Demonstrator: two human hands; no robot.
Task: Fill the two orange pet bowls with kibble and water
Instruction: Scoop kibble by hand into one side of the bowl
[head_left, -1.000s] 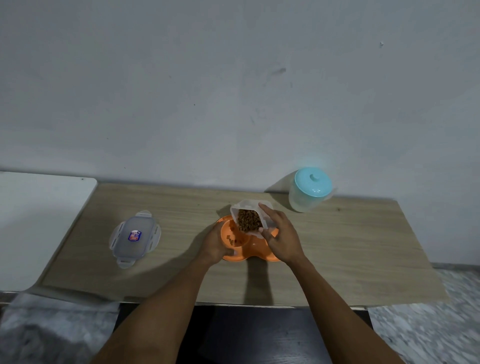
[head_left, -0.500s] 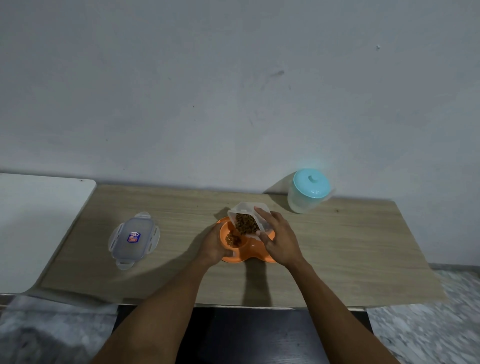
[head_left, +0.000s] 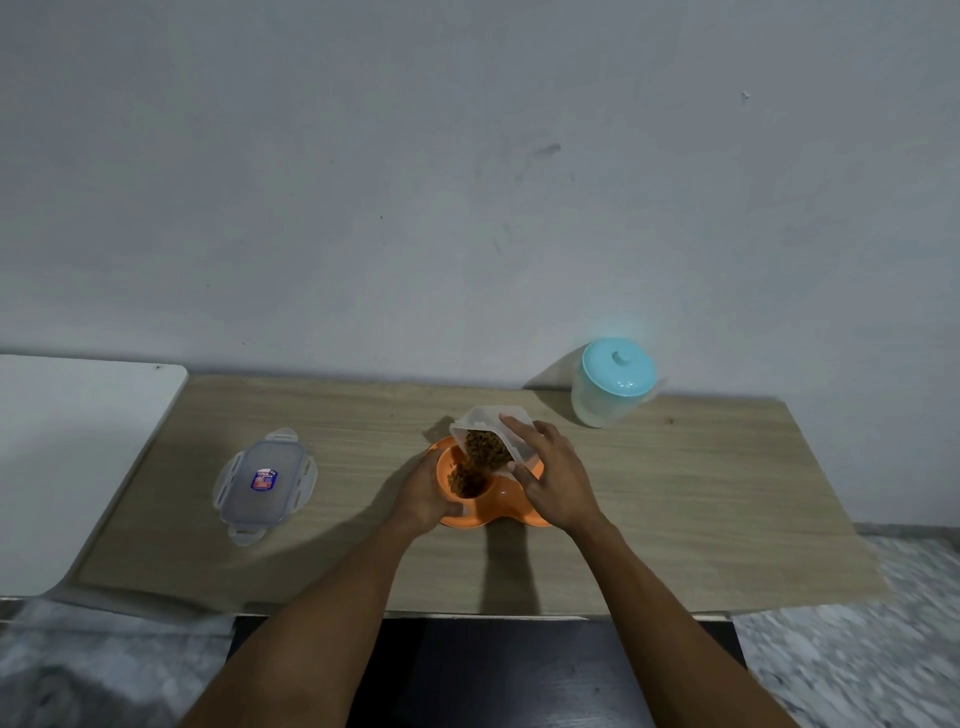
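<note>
Now the clear container (head_left: 491, 441), tipped further than a moment ago in the right hand (head_left: 558, 475), whose fingers are closed around its side, is spilling kibble (head_left: 467, 480) into the left well of the joined orange pet bowls (head_left: 496, 499), so the dry half of the job looks well along and the water half not begun. The left hand (head_left: 423, 499) cups the bowls' left rim, fingers curled against it, steadying them mid-table on the wooden tabletop (head_left: 675, 493); behind is a bare grey wall (head_left: 467, 182), with the lidded pitcher (head_left: 613, 382) at the back right and the container's lid (head_left: 265, 480) lying well to the left.
</note>
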